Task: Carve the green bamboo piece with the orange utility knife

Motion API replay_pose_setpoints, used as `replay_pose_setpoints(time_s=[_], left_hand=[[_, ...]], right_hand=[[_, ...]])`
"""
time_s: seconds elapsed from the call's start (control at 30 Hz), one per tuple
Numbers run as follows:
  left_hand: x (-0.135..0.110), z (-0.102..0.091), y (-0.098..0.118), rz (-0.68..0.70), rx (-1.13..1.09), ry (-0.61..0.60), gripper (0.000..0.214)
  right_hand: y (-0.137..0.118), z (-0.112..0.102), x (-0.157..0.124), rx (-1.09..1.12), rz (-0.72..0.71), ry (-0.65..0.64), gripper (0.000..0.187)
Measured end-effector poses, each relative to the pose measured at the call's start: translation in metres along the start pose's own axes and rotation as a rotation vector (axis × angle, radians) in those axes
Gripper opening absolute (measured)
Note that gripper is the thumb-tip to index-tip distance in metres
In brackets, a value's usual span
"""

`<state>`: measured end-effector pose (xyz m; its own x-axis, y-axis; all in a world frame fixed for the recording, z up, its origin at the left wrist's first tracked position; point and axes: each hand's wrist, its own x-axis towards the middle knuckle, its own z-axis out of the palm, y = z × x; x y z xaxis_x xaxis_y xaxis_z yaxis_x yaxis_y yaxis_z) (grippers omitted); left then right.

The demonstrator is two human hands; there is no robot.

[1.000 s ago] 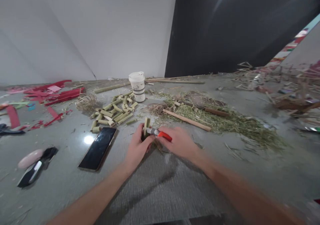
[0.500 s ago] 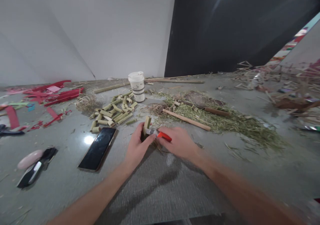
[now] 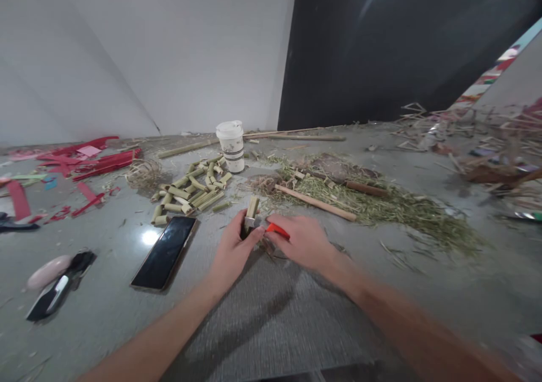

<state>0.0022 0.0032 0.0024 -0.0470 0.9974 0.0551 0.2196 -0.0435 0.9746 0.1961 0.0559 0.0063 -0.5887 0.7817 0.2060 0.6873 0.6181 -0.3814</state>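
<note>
One phone lies at left; cut stem pieces lie beyond it. The left hand grips a green stem piece, top end showing, slightly tilted. A knife crosses it, blade touching, red handle closed in the right hand. Short, light strokes suit best, holding firmly, left hand clear of the edge.

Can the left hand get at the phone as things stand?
Probably yes: the phone lies flat beside the left hand, with nothing visible on it or between them. That hand holds a stem, though, so it would likely need freeing first.
</note>
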Motion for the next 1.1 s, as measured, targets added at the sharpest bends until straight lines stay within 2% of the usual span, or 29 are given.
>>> replay_pose_setpoints(time_s=[0.27,0.67,0.83,0.97,1.1], left_hand=[[0.000,0.000,0.000,-0.070,-0.035,0.006,0.026],[0.003,0.002,-0.003,-0.104,-0.018,0.065,0.041],[0.002,-0.001,0.004,-0.086,-0.057,0.017,0.036],[0.001,0.001,0.006,-0.068,-0.184,-0.065,0.029],[0.001,0.003,0.004,-0.052,-0.271,-0.072,0.037]], right_hand=[[-0.007,0.004,-0.004,-0.115,0.061,0.047,0.027],[-0.007,0.006,-0.006,-0.079,0.071,0.115,0.030],[-0.006,0.002,-0.002,-0.055,0.050,0.042,0.028],[-0.007,0.000,-0.003,-0.046,0.035,0.014,0.026],[-0.007,-0.001,-0.004,-0.025,0.015,0.020,0.026]])
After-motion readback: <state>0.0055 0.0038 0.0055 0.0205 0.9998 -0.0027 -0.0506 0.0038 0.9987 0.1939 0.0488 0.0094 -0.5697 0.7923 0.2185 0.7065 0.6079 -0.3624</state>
